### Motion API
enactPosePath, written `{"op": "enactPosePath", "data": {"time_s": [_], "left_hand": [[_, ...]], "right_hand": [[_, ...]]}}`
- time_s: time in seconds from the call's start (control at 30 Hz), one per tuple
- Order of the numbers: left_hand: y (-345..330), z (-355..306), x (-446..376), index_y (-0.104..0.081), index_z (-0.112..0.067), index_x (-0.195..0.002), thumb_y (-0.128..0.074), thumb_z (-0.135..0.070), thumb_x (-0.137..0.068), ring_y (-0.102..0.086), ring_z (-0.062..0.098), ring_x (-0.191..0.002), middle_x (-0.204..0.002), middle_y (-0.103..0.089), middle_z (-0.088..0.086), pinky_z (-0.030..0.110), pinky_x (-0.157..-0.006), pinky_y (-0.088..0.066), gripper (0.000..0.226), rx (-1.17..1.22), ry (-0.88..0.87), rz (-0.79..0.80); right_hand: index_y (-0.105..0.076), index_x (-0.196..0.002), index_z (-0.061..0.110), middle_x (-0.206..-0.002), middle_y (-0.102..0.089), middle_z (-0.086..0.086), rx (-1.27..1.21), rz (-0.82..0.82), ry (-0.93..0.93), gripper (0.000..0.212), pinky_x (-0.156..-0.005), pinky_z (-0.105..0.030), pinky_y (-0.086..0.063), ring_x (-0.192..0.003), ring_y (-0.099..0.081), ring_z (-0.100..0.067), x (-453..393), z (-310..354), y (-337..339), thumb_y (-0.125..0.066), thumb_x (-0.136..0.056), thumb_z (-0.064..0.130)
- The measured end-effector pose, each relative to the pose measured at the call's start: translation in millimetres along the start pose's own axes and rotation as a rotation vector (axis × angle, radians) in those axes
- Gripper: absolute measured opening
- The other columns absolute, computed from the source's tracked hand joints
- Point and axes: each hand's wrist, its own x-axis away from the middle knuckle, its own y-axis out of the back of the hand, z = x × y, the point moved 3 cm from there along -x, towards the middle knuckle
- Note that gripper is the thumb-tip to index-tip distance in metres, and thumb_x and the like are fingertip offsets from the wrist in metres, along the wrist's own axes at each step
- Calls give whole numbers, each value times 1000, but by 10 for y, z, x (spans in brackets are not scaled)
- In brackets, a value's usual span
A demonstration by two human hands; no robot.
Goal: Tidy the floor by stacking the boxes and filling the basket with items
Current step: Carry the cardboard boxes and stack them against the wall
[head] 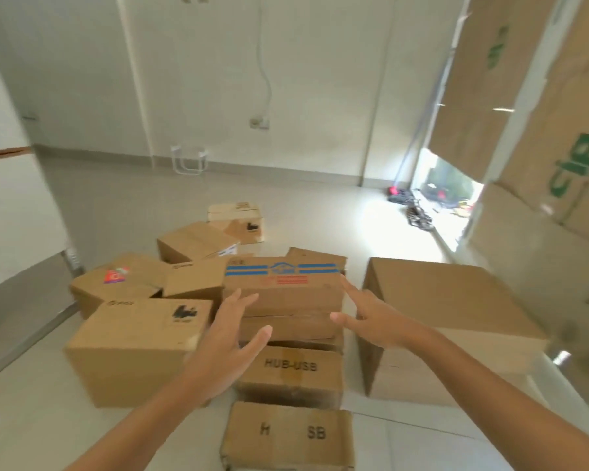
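Observation:
Several brown cardboard boxes lie scattered on the pale tiled floor. In the middle a box with blue stripes and red print rests on top of a box marked HUB-USB. My left hand is stretched out with straight fingers at that striped box's left side. On its right side my right hand is likewise spread, fingers straight. Neither hand holds anything; I cannot tell whether they touch the box. A second HUB-USB box lies nearest me. No basket is in view.
A large plain box stands at the right and a box with a black logo at the left. More boxes lie behind. Tall cartons with green print are stacked along the right wall. Dark items lie by the bright window.

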Motion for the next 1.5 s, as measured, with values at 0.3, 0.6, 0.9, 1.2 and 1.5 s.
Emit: {"op": "enactPosePath", "data": {"time_s": [0.3,0.6,0.9,1.2,1.5], "left_hand": [[-1548,-700,-1083,-15,-25,-148,-43,-46,-94,0,7,-144,-157,-1,-7,30,-115,-9,64,75,-80,349],[-2704,-376,-2277,0,-25,-149,-36,-57,-90,6,13,-145,-158,10,0,34,-115,-9,76,15,65,544],[-3605,-384,-3037,13,-23,-148,-48,-59,-84,-8,27,-144,-156,15,3,43,-113,-21,95,-5,106,567],[-3807,-207,-3044,10,-37,-145,-48,-59,-83,-18,30,-142,-146,40,1,37,-110,-28,88,-83,22,582],[-3822,-244,-2959,20,-47,-134,-47,-57,-83,-25,32,-139,-147,38,0,42,-107,-34,84,-167,-63,581]], "right_hand": [[-4,-151,21,-153,-18,-23,61,-246,-562,74,-111,-41,-25,-143,-19,-32,314,-1928,738,-46,-95,44],[-4,-151,25,-159,-4,-12,27,-371,-908,72,-116,-52,-10,-145,-6,-34,-403,-3460,980,-36,-94,55],[-2,-150,35,-158,8,-8,99,-313,-921,84,-113,-55,8,-145,10,-33,-795,-4049,987,-36,-83,73],[3,-150,30,-155,-5,-20,8,-323,-1099,105,-111,-64,-3,-142,-9,-39,-597,-4487,1111,-45,-71,80],[2,-150,27,-153,-5,-22,-21,-431,-1101,100,-109,-63,0,-141,-7,-40,-251,-4383,930,-41,-75,78]]}}
